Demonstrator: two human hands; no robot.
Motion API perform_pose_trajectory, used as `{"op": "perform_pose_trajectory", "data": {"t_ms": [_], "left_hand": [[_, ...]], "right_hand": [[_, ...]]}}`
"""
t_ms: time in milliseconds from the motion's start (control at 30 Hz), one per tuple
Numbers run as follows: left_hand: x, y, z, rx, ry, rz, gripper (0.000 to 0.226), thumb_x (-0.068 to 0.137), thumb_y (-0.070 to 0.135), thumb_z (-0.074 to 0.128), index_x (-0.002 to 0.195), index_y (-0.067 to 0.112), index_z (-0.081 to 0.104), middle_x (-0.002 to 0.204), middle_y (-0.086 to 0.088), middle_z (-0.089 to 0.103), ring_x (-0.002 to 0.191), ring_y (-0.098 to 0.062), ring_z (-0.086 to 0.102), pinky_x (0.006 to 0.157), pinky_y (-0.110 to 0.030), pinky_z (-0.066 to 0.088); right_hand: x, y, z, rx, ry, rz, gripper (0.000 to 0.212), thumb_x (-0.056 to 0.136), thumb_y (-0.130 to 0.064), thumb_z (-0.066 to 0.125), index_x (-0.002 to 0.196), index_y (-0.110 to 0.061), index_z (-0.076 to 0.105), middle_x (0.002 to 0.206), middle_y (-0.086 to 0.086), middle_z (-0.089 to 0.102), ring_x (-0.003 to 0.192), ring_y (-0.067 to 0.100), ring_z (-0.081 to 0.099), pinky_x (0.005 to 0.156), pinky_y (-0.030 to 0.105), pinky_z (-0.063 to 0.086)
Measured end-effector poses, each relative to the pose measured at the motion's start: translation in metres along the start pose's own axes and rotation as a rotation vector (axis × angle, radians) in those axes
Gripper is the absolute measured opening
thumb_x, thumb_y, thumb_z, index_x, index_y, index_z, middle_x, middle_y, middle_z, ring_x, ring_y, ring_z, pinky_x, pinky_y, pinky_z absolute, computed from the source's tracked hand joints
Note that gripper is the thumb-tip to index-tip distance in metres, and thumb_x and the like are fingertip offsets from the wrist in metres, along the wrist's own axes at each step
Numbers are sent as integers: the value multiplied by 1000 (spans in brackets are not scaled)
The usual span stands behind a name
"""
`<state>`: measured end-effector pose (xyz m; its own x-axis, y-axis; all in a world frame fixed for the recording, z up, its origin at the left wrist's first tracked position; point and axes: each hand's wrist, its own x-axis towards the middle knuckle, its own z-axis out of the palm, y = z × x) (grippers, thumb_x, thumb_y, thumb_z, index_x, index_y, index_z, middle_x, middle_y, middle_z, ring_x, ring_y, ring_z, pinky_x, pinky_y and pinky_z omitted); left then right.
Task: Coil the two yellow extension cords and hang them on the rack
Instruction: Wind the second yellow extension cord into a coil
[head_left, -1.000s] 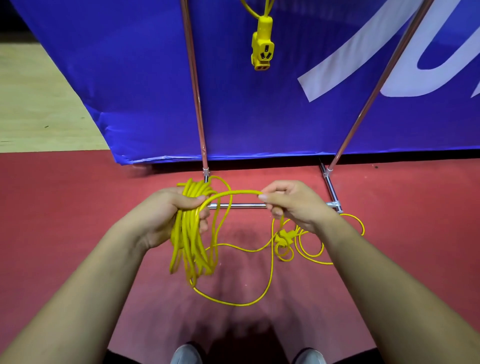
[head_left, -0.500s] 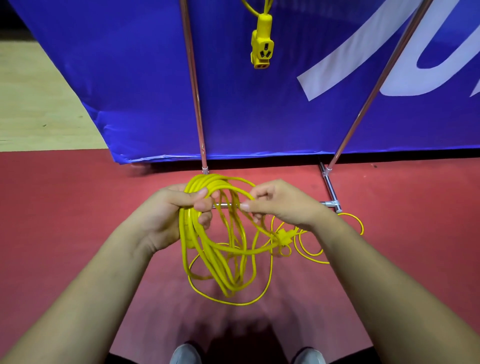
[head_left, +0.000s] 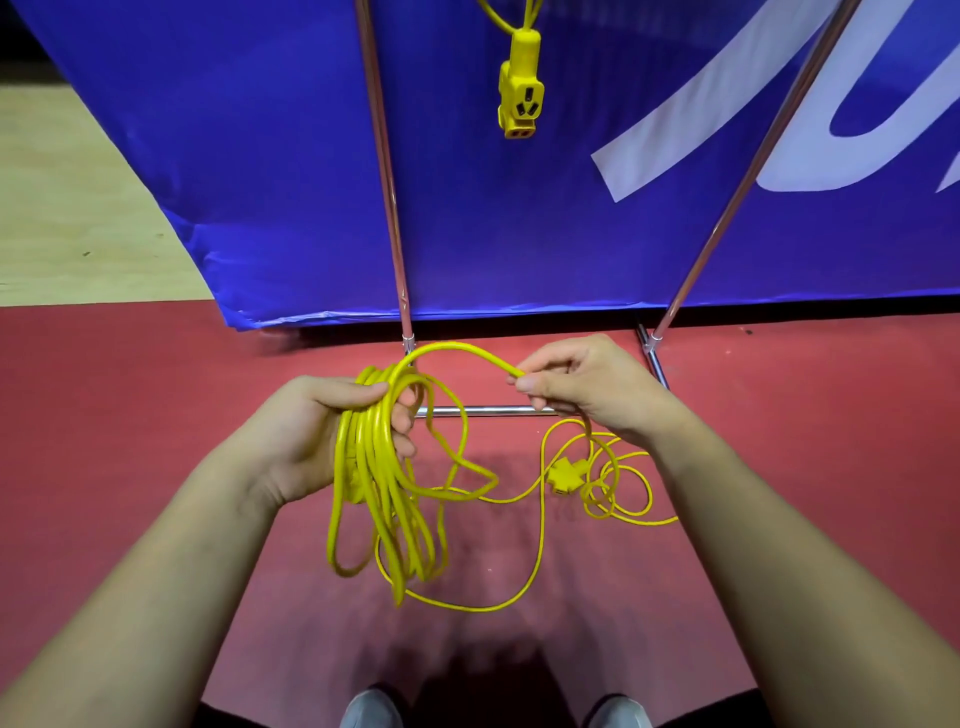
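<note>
My left hand (head_left: 332, 421) grips the top of a coil of yellow extension cord (head_left: 382, 499), whose several loops hang down toward the red floor. My right hand (head_left: 582, 389) pinches a free stretch of the same cord, which arches over to the coil. The rest of this cord lies loose on the floor at the right, with its yellow plug end (head_left: 563, 475) among small loops. A second yellow cord's socket end (head_left: 521, 93) hangs from above, between the metal rack's poles (head_left: 387, 208).
The rack's chrome base bar (head_left: 483, 411) runs across the floor just beyond my hands, its right pole (head_left: 737, 187) slanting up. A blue banner (head_left: 260, 156) stands behind it. My shoes (head_left: 371, 709) show at the bottom edge. Wooden floor lies far left.
My right hand has drawn away to the right from the coil, lifting a new arch of cord. The coil in my left hand has gained a loop and swung slightly.
</note>
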<state>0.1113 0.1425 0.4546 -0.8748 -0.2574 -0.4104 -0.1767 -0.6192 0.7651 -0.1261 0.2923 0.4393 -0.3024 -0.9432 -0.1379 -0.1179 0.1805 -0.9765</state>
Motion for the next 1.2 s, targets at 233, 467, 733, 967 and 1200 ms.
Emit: {"op": "perform_pose_trajectory", "data": {"t_ms": [233,467,733,967,1200], "left_hand": [[-3,3,8,-36,-25,-29,40,56,26,60,82,-5,67,65,-21,58,57,-35,60,59,-38,55],[6,-12,16,210,-63,-88,58,52,47,88,88,3,72,73,-17,68,57,-28,67,57,-33,57],[6,-10,17,174,30,74,53,49,41,91,78,6,64,53,-2,49,45,-19,52,47,-27,48],[3,-8,12,382,41,-36,47,47,44,90,69,6,71,64,-14,64,49,-21,62,49,-28,53],[3,-17,18,327,18,-89,47,55,34,87,88,6,70,64,-9,59,52,-22,61,48,-27,51]], "right_hand": [[-1,-12,6,-98,-75,-39,5,80,-9,75,85,-12,76,63,10,65,60,13,54,58,19,45],[-3,-20,31,-199,-152,-130,6,79,-6,76,84,-3,76,61,6,63,58,6,52,58,15,40],[-3,-6,25,-220,-185,-13,16,87,-3,68,100,-2,61,65,7,56,53,8,49,46,12,36],[-6,13,4,-273,-50,45,10,88,-14,70,85,-5,74,65,5,61,55,0,51,55,10,39],[1,-12,33,-404,-61,-195,13,81,-16,76,94,-13,78,69,-13,59,64,-2,51,62,11,36]]}}
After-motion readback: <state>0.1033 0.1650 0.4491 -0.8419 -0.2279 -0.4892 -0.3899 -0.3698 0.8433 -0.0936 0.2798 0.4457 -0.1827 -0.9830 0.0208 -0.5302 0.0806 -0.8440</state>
